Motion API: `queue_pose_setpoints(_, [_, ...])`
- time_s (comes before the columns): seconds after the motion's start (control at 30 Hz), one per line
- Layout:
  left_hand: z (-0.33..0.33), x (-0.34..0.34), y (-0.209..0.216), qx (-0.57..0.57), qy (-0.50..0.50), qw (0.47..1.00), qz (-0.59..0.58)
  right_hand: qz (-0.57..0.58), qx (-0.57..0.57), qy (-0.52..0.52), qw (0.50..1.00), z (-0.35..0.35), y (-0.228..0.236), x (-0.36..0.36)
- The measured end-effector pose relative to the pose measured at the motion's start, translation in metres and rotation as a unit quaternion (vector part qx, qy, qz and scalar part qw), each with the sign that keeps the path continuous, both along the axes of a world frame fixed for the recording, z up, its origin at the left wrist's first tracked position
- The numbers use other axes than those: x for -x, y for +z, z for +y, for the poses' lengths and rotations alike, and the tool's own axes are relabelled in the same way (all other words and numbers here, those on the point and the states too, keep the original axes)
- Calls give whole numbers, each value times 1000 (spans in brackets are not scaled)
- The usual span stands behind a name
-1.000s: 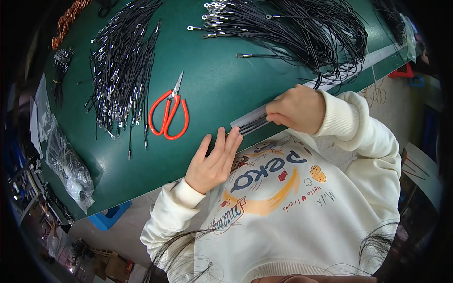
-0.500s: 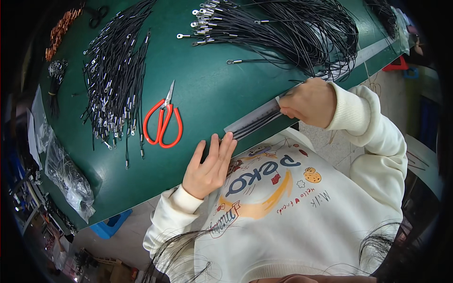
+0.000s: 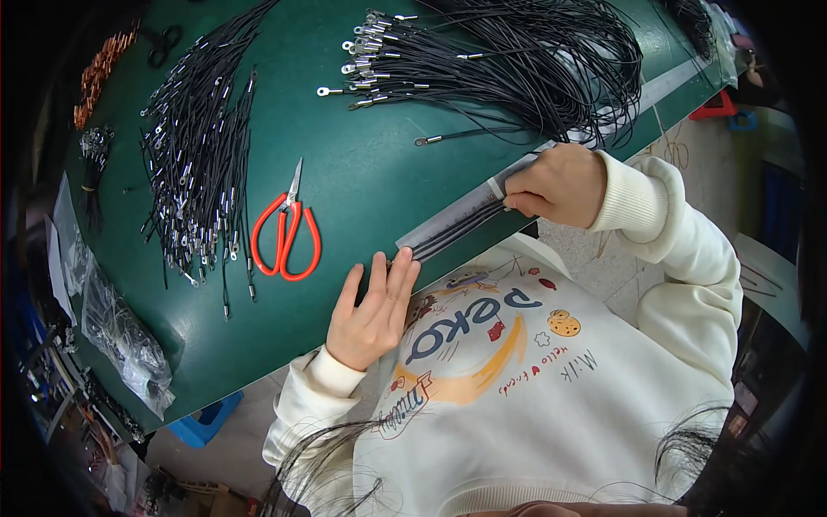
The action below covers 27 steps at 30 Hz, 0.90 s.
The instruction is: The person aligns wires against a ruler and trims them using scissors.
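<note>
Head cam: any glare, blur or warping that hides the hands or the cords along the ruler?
Head view: even light, soft sheen on the green table, no harsh glare; strong fisheye bending and dark vignette at the rim; left hand, right hand and black cords along the ruler are sharp.

One head-worn fisheye looks steeply down, close over the green table point(image 3: 362, 172).

Red-handled scissors point(image 3: 287, 233) sit left of my spot, finished black cables point(image 3: 194, 164) beyond them, a big loose cable pile point(image 3: 525, 60) far right, plastic bags point(image 3: 125, 340) near left.
</note>
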<state>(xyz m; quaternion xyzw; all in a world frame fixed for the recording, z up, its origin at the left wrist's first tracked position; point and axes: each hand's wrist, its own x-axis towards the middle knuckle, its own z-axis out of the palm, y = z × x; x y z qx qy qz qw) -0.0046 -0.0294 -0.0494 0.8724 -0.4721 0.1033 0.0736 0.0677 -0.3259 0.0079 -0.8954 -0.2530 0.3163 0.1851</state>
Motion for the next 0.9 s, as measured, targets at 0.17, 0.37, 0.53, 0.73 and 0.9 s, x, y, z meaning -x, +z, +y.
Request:
queue_pose_setpoints(0.17, [-1,0,1,0,2,1000,7,14,56,8,998,6,3,-1])
queue_pose_setpoints(0.37, [0,1,-1,-1,-2,1000,7,21,105,15,994,12,2,-3])
queue_pose_setpoints(0.53, [0,1,2,-1,7,1000,14,26,97,8,995,14,1,-5])
queue_pose_setpoints(0.73, [2,1,2,6,11,999,34,-46,31,1,998,10,-8,0])
queue_pose_setpoints(0.9, [10,5,-1,16,9,998,59,-48,20,-1,999,9,-10,0])
